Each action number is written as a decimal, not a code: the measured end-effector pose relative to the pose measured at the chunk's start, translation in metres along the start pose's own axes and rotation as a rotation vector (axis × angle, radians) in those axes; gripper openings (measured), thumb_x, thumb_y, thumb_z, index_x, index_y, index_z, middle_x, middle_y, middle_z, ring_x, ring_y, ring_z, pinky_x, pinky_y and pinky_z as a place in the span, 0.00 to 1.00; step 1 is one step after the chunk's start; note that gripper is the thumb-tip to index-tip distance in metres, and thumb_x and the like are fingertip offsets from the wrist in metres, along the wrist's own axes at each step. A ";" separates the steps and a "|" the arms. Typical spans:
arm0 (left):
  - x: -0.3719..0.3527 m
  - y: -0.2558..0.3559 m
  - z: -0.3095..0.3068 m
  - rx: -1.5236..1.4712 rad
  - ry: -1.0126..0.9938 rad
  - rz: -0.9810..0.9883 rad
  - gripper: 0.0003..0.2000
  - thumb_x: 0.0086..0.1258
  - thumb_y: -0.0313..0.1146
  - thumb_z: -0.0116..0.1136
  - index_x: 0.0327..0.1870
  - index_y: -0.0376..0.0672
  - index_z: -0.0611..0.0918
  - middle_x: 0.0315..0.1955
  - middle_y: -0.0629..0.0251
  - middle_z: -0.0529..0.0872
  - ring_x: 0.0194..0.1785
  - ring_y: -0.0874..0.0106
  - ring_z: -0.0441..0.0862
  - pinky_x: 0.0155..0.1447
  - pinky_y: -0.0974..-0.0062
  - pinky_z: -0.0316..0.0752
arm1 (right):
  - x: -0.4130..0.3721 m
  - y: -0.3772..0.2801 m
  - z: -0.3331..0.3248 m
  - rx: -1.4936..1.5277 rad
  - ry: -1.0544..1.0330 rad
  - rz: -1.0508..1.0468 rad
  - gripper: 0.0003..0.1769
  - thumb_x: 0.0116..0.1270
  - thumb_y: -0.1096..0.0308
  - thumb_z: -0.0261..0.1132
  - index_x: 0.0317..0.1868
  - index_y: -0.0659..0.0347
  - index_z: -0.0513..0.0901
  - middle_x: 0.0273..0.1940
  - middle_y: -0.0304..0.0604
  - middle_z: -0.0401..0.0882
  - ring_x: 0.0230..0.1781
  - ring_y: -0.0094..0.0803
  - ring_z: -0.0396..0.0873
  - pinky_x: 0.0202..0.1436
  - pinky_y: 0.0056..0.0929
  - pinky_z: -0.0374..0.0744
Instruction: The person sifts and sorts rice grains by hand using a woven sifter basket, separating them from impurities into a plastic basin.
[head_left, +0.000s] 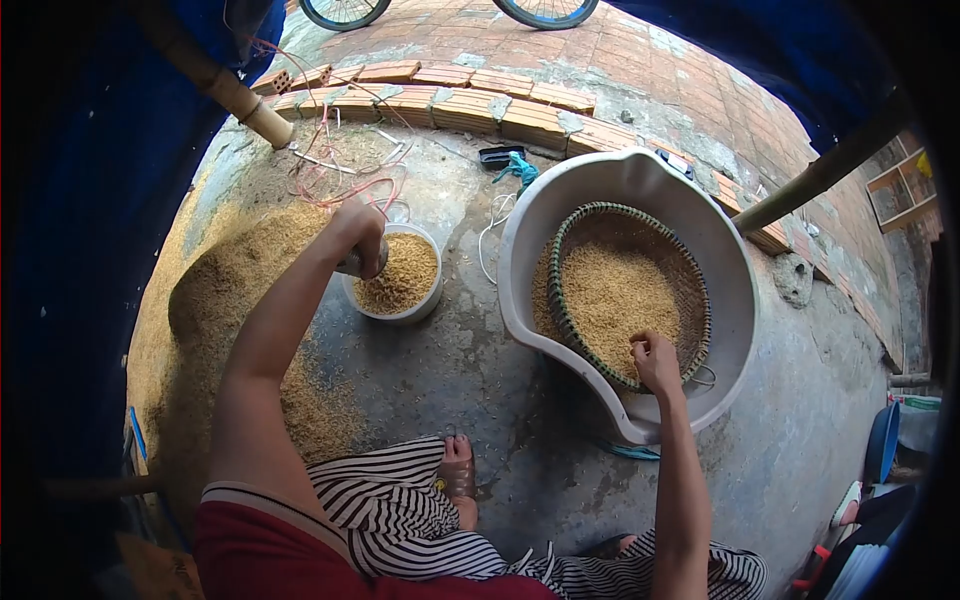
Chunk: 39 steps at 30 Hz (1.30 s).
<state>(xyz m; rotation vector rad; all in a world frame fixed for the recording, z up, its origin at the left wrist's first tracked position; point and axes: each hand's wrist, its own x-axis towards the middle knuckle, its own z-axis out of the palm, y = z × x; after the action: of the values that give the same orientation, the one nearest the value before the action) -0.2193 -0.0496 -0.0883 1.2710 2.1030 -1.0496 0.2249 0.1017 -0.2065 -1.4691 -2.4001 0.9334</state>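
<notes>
My left hand (pixel 358 228) is closed around a greyish cup (pixel 350 264), only partly visible, at the left rim of a white bucket (pixel 434 298). Unhusked rice grain (pixel 405 268) fills the bucket nearly to its brim. Over the near right side of a round woven basket (pixel 558 290) is my right hand (pixel 655 360), its fingers curled together; what they hold, if anything, is hidden. More grain (pixel 615 290) lies in the basket, which sits tilted inside a large grey plastic tub (pixel 735 300). Some grain also shows in the tub, left of the basket.
A large grain heap (pixel 235 270) spreads over the floor at left. Low bricks (pixel 460 105) edge the concrete behind the tub. Pink string (pixel 350 180) lies tangled near a bamboo pole (pixel 255 115). Another bamboo pole (pixel 815 185) stands at right. My bare foot (pixel 458 475) is below the bucket.
</notes>
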 end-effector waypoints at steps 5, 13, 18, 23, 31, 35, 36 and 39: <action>-0.002 0.001 -0.004 -0.004 0.014 -0.013 0.28 0.27 0.48 0.72 0.35 0.44 0.83 0.34 0.61 0.84 0.36 0.68 0.82 0.40 0.76 0.76 | 0.001 -0.003 0.000 0.008 0.001 0.035 0.12 0.57 0.67 0.54 0.36 0.61 0.81 0.32 0.54 0.79 0.35 0.45 0.79 0.41 0.36 0.75; -0.048 0.020 -0.063 -0.315 0.366 0.507 0.36 0.38 0.50 0.69 0.51 0.42 0.73 0.42 0.56 0.77 0.46 0.64 0.76 0.48 0.72 0.72 | -0.004 -0.003 -0.002 0.004 0.062 0.012 0.12 0.58 0.66 0.53 0.37 0.60 0.80 0.31 0.53 0.79 0.34 0.46 0.78 0.41 0.37 0.75; -0.086 0.122 -0.116 -0.643 0.728 1.051 0.37 0.42 0.38 0.72 0.57 0.46 0.68 0.50 0.59 0.72 0.55 0.67 0.70 0.58 0.71 0.67 | 0.005 0.001 -0.008 0.360 0.171 0.028 0.14 0.62 0.60 0.55 0.39 0.61 0.80 0.31 0.49 0.80 0.35 0.38 0.79 0.38 0.34 0.76; -0.056 0.252 -0.118 -0.596 0.871 1.157 0.37 0.40 0.43 0.68 0.55 0.41 0.67 0.46 0.52 0.72 0.53 0.57 0.68 0.59 0.64 0.63 | -0.017 -0.031 -0.057 1.616 -0.352 0.313 0.27 0.64 0.49 0.54 0.56 0.61 0.66 0.48 0.47 0.71 0.45 0.40 0.75 0.51 0.41 0.74; -0.031 0.285 -0.110 -0.580 0.991 1.170 0.44 0.46 0.46 0.66 0.64 0.43 0.55 0.55 0.49 0.65 0.59 0.53 0.62 0.63 0.62 0.58 | -0.021 0.014 -0.062 1.554 -0.288 0.336 0.23 0.61 0.65 0.53 0.55 0.67 0.63 0.52 0.52 0.67 0.46 0.43 0.73 0.49 0.43 0.73; 0.043 0.227 -0.095 -0.790 0.840 0.473 0.44 0.49 0.41 0.65 0.65 0.39 0.51 0.55 0.47 0.64 0.58 0.52 0.63 0.61 0.61 0.61 | -0.011 0.031 -0.073 1.541 0.001 0.325 0.27 0.63 0.59 0.50 0.60 0.62 0.57 0.54 0.55 0.63 0.48 0.49 0.71 0.52 0.44 0.71; 0.044 0.221 -0.089 -0.872 0.734 0.365 0.44 0.50 0.38 0.65 0.64 0.38 0.50 0.55 0.48 0.65 0.56 0.54 0.66 0.58 0.61 0.64 | -0.011 0.035 -0.075 1.545 0.003 0.322 0.27 0.63 0.59 0.50 0.60 0.62 0.57 0.54 0.55 0.63 0.48 0.49 0.71 0.52 0.44 0.71; 0.084 0.218 -0.051 -1.368 -0.049 0.311 0.29 0.48 0.35 0.63 0.52 0.34 0.68 0.50 0.51 0.70 0.51 0.59 0.70 0.49 0.62 0.70 | -0.015 0.045 -0.076 1.965 0.054 0.127 0.26 0.63 0.58 0.51 0.57 0.64 0.61 0.51 0.55 0.66 0.48 0.48 0.71 0.52 0.41 0.73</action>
<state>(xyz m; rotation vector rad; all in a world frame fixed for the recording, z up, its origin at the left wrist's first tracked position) -0.0647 0.0971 -0.1976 0.7319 1.7904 0.5055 0.3000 0.1353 -0.1714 -0.6149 -0.3861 2.0600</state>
